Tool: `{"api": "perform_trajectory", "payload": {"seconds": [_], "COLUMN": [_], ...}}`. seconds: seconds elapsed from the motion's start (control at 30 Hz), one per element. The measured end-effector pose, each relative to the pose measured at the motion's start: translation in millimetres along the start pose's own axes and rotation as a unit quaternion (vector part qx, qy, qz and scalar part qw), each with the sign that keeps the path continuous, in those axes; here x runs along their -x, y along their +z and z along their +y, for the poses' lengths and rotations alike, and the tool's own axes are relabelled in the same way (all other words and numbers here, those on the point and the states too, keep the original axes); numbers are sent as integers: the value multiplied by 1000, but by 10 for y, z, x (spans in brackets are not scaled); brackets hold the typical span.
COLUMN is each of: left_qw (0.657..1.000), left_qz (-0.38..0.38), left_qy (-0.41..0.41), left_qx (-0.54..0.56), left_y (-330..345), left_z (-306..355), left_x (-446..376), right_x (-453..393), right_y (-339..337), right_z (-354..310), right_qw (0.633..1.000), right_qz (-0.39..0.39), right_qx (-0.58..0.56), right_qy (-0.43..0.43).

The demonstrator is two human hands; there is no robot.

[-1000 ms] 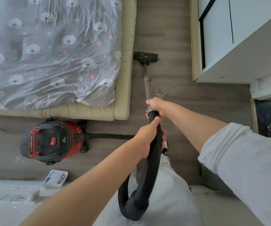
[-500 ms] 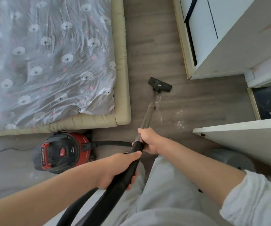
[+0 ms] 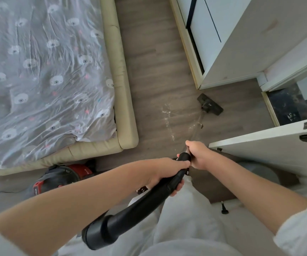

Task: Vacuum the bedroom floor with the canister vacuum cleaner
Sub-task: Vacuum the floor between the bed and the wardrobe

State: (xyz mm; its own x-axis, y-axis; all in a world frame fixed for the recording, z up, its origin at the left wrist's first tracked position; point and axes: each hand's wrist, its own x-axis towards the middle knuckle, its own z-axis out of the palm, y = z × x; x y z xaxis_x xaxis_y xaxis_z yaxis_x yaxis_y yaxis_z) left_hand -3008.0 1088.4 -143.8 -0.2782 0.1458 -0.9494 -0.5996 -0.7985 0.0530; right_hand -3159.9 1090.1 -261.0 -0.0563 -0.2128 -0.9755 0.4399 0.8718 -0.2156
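Both my hands clenched on the vacuum, left hand [image 3: 167,174] round the black hose handle [image 3: 173,179], right hand [image 3: 197,154] on the wand, floor head [image 3: 210,106] near the wardrobe [image 3: 241,52]; best sweep slowly across the white debris [image 3: 167,115].

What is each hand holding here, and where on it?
Left hand grips the vacuum's black curved handle; right hand grips the wand just above the handle's upper end.

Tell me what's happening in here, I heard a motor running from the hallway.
A person is vacuuming the wooden floor beside the bed. The left hand grips the black hose handle, the right hand holds the wand. The floor nozzle sits near the white cabinet, past whitish debris. The red canister stands behind.
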Motion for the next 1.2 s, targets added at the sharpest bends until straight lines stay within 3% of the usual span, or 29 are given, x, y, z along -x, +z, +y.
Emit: {"api": "perform_trajectory", "payload": {"seconds": [0.37,0.63,0.77,1.0,1.2], "left_qw": [999,997,996,984,959], "left_qz": [-14,24,53,129,117], "left_qy": [29,66,63,17,30], "left_qx": [21,15,28,118,255], "left_y": [407,333,-82,-998,-1374], "left_z": [739,538,-8,-1730,-2045], "left_x": [-775,-731,-353,619,773], "right_x": [-757,-842,-679,-152,-5], "right_y": [-808,-644,-19,1721,2463], "right_z": [-755,-642,-213,1062,1056], "right_qw": [987,989,990,978,950], "right_qz": [123,117,59,-7,-79], "right_qx": [100,89,128,210,303], "right_qy": [-12,-7,-19,10,-6]}}
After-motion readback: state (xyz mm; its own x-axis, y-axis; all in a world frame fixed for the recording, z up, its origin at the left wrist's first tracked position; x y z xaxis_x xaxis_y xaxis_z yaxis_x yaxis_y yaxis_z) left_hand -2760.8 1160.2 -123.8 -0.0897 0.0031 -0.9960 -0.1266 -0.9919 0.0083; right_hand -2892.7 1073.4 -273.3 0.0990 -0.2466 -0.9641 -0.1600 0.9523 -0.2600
